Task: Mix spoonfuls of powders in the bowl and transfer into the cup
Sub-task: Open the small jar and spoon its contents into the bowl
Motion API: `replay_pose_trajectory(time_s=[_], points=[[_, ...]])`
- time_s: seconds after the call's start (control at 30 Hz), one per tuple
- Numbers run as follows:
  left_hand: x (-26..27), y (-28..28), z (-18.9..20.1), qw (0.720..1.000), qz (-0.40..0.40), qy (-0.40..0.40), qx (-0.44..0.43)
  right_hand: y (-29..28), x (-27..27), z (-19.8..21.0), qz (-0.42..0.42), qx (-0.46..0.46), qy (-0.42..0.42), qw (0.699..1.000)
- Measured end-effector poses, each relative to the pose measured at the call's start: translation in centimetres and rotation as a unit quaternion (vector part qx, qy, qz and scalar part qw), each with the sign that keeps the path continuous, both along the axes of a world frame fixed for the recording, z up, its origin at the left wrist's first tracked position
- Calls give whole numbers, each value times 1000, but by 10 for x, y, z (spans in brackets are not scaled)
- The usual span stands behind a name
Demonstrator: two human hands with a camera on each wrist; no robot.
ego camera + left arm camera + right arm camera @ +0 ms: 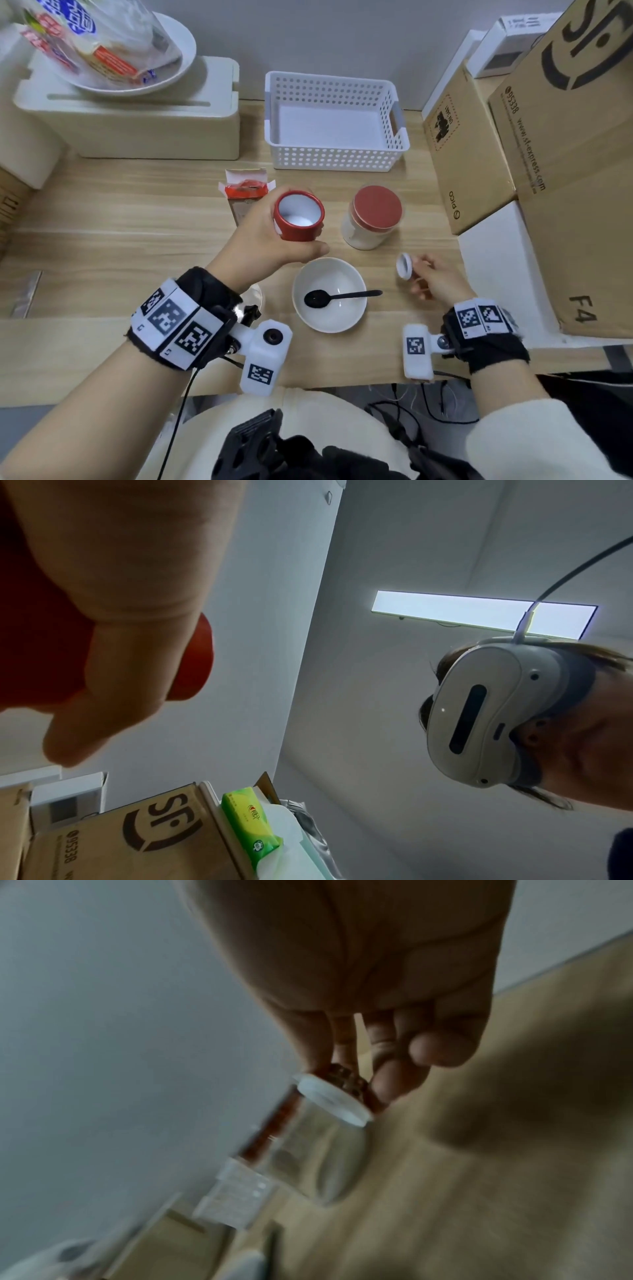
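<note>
The right wrist view is pretty smeared, so the jar and basket there are just blurry shapes, and the left wrist view is mostly palm plus a sliver of red with the ceiling behind it. There's also something clear and round tucked under the left wrist in the head view, can't really tell what it is. The left hand (265,236) is wrapped around a small red canister (298,216), fingers curled round its side, lifted above the table just behind the bowl; it's open on top, white inside, with what looks like white powder at the bottom. The right hand (433,278) pinches a little white round cap (405,266) between its fingertips, off to the right of the bowl and above the wooden table (137,219). The white bowl (329,294) is smooth and glossy, sitting near the table's front edge with a black plastic spoon (339,296) lying in it, handle poking out over the right rim. Behind it stands a clear jar (373,216) with a flat red lid, pale powder inside. A torn-open red carton (244,195) sits partly hidden behind the left hand, and a white perforated plastic basket (334,121) is further back.
</note>
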State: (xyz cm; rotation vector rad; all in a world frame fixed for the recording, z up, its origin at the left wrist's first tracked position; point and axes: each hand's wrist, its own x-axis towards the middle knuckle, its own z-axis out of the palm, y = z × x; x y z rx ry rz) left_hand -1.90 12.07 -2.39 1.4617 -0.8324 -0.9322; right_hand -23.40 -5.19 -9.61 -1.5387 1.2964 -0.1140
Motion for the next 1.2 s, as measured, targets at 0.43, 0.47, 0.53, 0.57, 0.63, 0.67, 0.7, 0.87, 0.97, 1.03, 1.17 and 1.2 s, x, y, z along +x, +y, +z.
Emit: replay_pose_trajectory(time_s=[0.43, 0.47, 0.53, 0.57, 0.63, 0.67, 0.7, 0.87, 0.97, 1.03, 1.17, 1.2], points=[[-9, 3, 0, 999, 19, 43, 8, 14, -1, -47, -49, -28, -52, 997], [-9, 3, 1, 999, 24, 43, 6, 16, -2, -40, -38, -26, -72, 996], [-9, 4, 2, 998, 39, 46, 1, 22, -3, -26, -4, 4, -87, 996], [-8, 4, 3, 998, 46, 48, -1, 26, -2, -22, 15, 22, -77, 997], [-7, 3, 4, 997, 55, 47, -2, 34, 2, -19, 69, 40, -46, 996], [-6, 3, 4, 997, 57, 46, -2, 38, 5, -18, 96, 37, -36, 994], [-5, 3, 4, 997, 58, 45, 0, 40, 8, -18, 118, 25, -33, 992], [-5, 3, 3, 997, 68, 48, 6, 57, 36, -3, 158, -41, -113, 980], [-5, 4, 2, 996, 73, 44, 10, 71, 56, 2, 200, -27, -150, 968], [-5, 5, 0, 996, 77, 40, 14, 74, 64, -1, 239, -55, -126, 961], [-3, 7, -1, 996, 82, 33, 18, 65, 59, 5, 274, -127, -106, 947], [-2, 8, -1, 996, 84, 33, 18, 61, 55, 9, 272, -129, -117, 946]])
